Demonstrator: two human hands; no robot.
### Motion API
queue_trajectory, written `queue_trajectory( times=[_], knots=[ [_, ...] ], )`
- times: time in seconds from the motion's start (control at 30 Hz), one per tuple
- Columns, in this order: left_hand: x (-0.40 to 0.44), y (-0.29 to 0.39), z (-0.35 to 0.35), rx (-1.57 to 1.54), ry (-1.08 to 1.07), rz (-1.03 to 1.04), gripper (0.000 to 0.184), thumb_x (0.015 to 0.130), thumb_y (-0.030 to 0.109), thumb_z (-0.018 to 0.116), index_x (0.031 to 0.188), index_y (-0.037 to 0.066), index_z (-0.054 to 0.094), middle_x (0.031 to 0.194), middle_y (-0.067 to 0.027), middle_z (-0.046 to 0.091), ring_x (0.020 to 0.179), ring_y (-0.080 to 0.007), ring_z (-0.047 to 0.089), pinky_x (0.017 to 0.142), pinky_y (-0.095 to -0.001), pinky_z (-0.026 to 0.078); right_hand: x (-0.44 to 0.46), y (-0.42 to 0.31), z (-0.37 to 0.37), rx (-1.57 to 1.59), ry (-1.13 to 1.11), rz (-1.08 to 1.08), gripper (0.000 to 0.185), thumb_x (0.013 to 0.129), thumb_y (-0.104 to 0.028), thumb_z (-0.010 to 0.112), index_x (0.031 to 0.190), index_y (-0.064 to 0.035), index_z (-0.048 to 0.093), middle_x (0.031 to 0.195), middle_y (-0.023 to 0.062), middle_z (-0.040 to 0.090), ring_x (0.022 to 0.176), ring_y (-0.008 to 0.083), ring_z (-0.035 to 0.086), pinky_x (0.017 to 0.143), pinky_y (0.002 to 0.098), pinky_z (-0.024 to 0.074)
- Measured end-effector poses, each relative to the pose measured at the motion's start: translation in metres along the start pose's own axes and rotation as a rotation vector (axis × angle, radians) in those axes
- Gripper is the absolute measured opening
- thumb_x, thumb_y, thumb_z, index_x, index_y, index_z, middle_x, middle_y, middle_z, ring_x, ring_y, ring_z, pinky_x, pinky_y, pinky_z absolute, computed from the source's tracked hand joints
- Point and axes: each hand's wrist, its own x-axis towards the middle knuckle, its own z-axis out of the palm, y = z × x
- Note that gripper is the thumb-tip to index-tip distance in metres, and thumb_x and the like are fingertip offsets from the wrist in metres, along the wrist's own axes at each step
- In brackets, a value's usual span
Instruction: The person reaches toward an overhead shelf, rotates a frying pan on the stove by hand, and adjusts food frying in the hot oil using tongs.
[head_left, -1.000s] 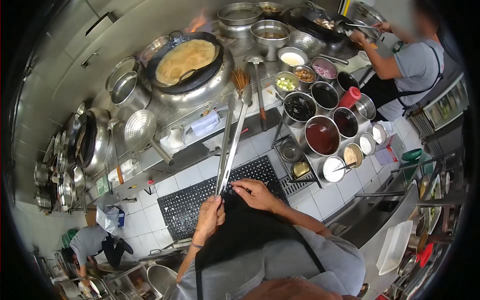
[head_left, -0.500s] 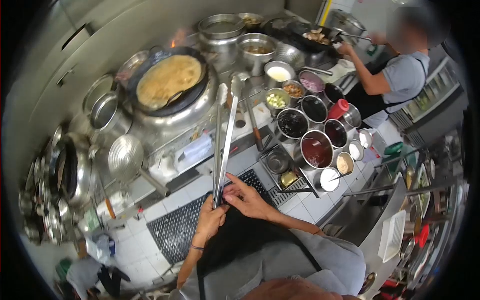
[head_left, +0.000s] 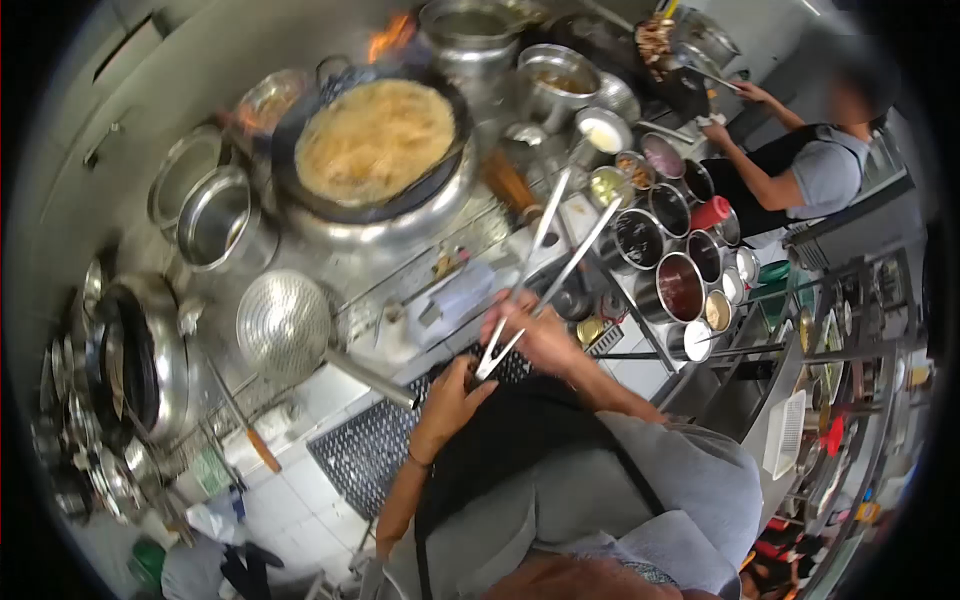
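Note:
Long metal tongs (head_left: 578,262) point up and to the right from my two hands, their arms spread apart. My left hand (head_left: 453,400) is closed at the hinge end of the tongs. Around the lower part of the tongs' arms my right hand (head_left: 535,338) has its fingers curled. Beyond them, a wok of bubbling yellowish oil (head_left: 375,142) sits on a round metal stove. A perforated skimmer (head_left: 285,325) lies on the counter to the left of my hands.
Several pots of sauces, one with dark red sauce (head_left: 680,285), stand at the right. A co-worker (head_left: 825,170) tosses food from another wok (head_left: 655,50) at the upper right. Flame (head_left: 390,38) rises behind the oil wok. Another person (head_left: 195,568) is at the lower left.
The tongs' arms have spread apart and now lean to the right. My right hand has moved onto their arms. The co-worker's food has risen from the wok, and the view has shifted.

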Motion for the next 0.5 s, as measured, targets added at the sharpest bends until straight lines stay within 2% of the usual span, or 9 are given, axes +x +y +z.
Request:
queue_trajectory(
  times=[0.03, 0.1, 0.13, 0.23, 0.27, 0.37, 0.5],
  knots=[
    [-0.001, -0.007, -0.003, 0.027, 0.054, 0.044, 0.06, 0.086, 0.03, 0.081, 0.132, 0.002, 0.054, 0.083, -0.0089, 0.063, 0.067, -0.0181, 0.06, 0.064, -0.0315, 0.051, 0.0, -0.015, -0.004, -0.051, 0.039, -0.027, 0.029, 0.1, -0.019, 0.063, 0.122, -0.0023, 0.053, 0.104, 0.0124, 0.068, 0.092, 0.0246, 0.069, 0.084, 0.0374, 0.0567],
    [-0.004, -0.019, -0.014, -0.028, 0.116, 0.012, 0.061, 0.086, 0.027, 0.081, 0.134, 0.002, 0.053, 0.086, -0.0078, 0.064, 0.067, -0.0148, 0.06, 0.063, -0.0293, 0.05, 0.014, -0.033, -0.039, -0.347, 0.191, -0.196, 0.025, 0.099, -0.014, 0.063, 0.12, -0.0028, 0.054, 0.1, 0.0114, 0.069, 0.088, 0.0225, 0.069, 0.083, 0.0361, 0.0561],
    [-0.005, -0.022, -0.022, -0.117, 0.081, -0.089, 0.053, 0.089, 0.021, 0.078, 0.133, 0.004, 0.054, 0.088, -0.0064, 0.064, 0.068, -0.012, 0.059, 0.063, -0.0273, 0.049, 0.018, -0.047, -0.043, -0.359, 0.238, -0.27, 0.021, 0.099, -0.011, 0.063, 0.116, -0.0031, 0.054, 0.097, 0.0106, 0.069, 0.089, 0.0216, 0.069, 0.083, 0.0353, 0.0557],
    [-0.01, -0.039, -0.036, -0.29, 0.153, -0.106, 0.045, 0.093, 0.014, 0.072, 0.133, 0.004, 0.055, 0.088, -0.0037, 0.063, 0.069, -0.0086, 0.057, 0.062, -0.0254, 0.048, 0.034, -0.079, -0.06, -0.477, 0.389, -0.494, 0.013, 0.097, -0.003, 0.065, 0.105, -0.0039, 0.055, 0.092, 0.0089, 0.068, 0.091, 0.0201, 0.069, 0.083, 0.0333, 0.0541],
    [-0.01, -0.041, -0.04, -0.303, 0.194, -0.104, 0.04, 0.094, 0.015, 0.071, 0.13, 0.003, 0.057, 0.085, -0.0046, 0.063, 0.068, -0.0082, 0.055, 0.06, -0.0241, 0.045, 0.042, -0.085, -0.063, -0.444, 0.339, -0.58, 0.012, 0.096, -0.003, 0.066, 0.102, -0.0041, 0.055, 0.091, 0.0072, 0.067, 0.092, 0.0198, 0.069, 0.085, 0.0324, 0.0532],
    [-0.006, -0.045, -0.05, -0.289, 0.238, -0.141, 0.037, 0.095, 0.015, 0.071, 0.128, 0.003, 0.059, 0.084, -0.0051, 0.063, 0.068, -0.0092, 0.055, 0.061, -0.0249, 0.046, 0.06, -0.087, -0.064, -0.48, 0.365, -0.585, 0.014, 0.096, -0.006, 0.066, 0.103, -0.0072, 0.055, 0.092, 0.005, 0.064, 0.09, 0.0191, 0.067, 0.081, 0.0319, 0.0492],
    [0.002, -0.023, -0.054, -0.249, 0.332, -0.121, 0.031, 0.096, 0.013, 0.069, 0.123, 0.0, 0.061, 0.087, -0.0074, 0.065, 0.072, -0.0113, 0.06, 0.063, -0.0262, 0.047, 0.089, -0.08, -0.062, -0.347, 0.209, -0.53, 0.014, 0.097, -0.006, 0.066, 0.104, -0.0057, 0.054, 0.092, 0.0043, 0.063, 0.087, 0.019, 0.068, 0.084, 0.0321, 0.0513]
  ],
)
